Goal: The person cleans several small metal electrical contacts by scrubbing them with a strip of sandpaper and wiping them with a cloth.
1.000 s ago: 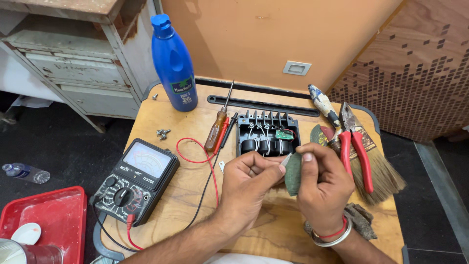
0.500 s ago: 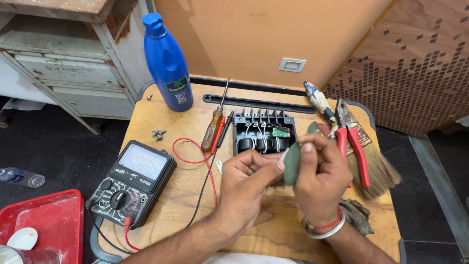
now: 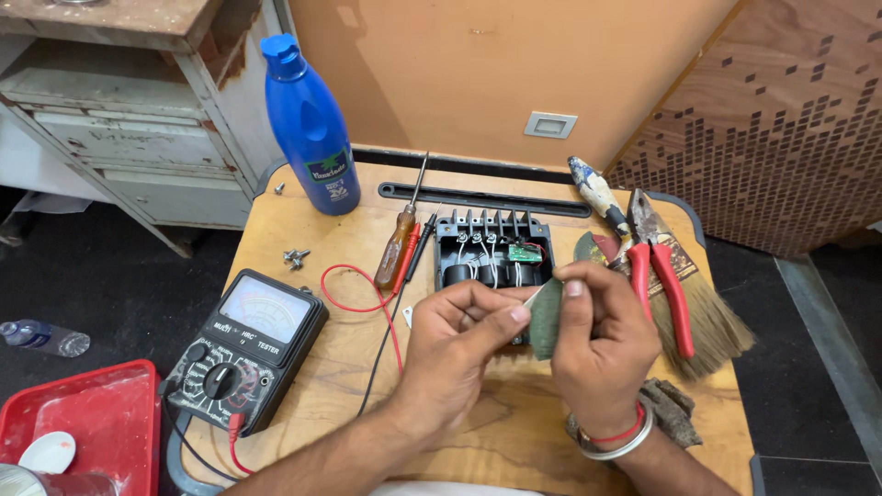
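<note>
I had the small green scrap [image 3: 544, 317] (a worn bit of abrasive sheet, by the look of it) pinched in my right hand [image 3: 597, 354], thumb and forefinger closed on its upper edge and the remaining fingers curled loosely under. My left hand [image 3: 459, 344] was closed too, thumb and fingertips drawn together on something small and pale at the scrap's left face; I could not tell what that piece was, since my own fingers hid most of it.

To do this well, I judged that the left hand had to hold its piece steady while the right drew the scrap across it in short, light strokes, with both wrists kept low near the worktop [image 3: 303, 404] for support. Pressing hard would likely have bent anything that thin.

The scrap sat between my two hands, touching both, raised above the worktop and just near of the black terminal block [image 3: 491, 253], which lay open with its wires showing. Far and left of my left hand lay the brown-handled screwdriver [image 3: 397, 248] beside a red lead [image 3: 354, 294]; the analogue multimeter [image 3: 243, 344] sat well to the left. To the right of my right hand, the red-handled pliers [image 3: 666, 276] lay across a brush [image 3: 712, 321].
</note>
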